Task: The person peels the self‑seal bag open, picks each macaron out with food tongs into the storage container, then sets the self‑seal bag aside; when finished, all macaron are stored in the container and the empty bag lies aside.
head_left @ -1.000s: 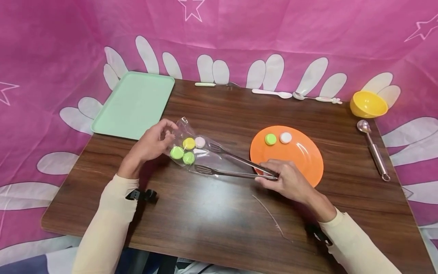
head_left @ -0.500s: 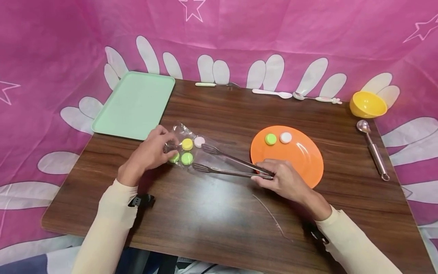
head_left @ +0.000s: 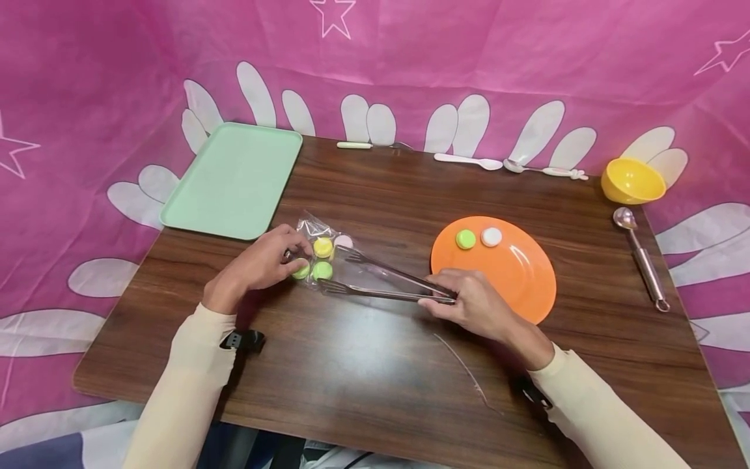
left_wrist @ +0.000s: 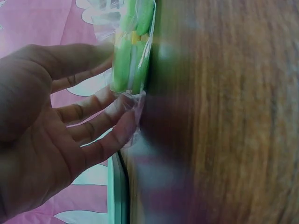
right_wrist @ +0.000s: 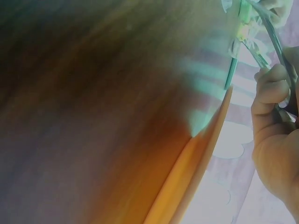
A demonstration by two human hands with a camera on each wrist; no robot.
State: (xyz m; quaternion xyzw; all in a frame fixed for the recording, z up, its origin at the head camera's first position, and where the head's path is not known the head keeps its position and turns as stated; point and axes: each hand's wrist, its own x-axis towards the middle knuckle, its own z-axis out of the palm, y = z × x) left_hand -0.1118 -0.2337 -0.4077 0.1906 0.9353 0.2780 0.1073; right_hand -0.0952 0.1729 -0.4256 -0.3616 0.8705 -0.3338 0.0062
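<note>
My left hand [head_left: 263,262] holds the closed end of a clear plastic bag [head_left: 310,227]. In the left wrist view its thumb lies against a green macaron [left_wrist: 131,63] through the film, with the other fingers at the bag's edge. Inside lie a yellow macaron [head_left: 323,247], a pink one, and green ones. My right hand [head_left: 469,299] grips metal tongs [head_left: 387,294] whose arms are spread. Their forked tips lie within the bag's mouth, one by the pink macaron [head_left: 344,241] and one by the nearer green macaron [head_left: 321,271].
An orange plate [head_left: 521,280] beyond my right hand bears a green and a white macaron. A mint tray [head_left: 234,176] lies back left. Cutlery lines the rear edge. A yellow bowl [head_left: 633,181] and a scoop [head_left: 644,264] are at right; a thin tie [head_left: 463,365] lies in front.
My left hand has lowered onto the bag's end and taken hold near a green macaron. The tongs have moved left, deeper toward the macarons, with my right hand.
</note>
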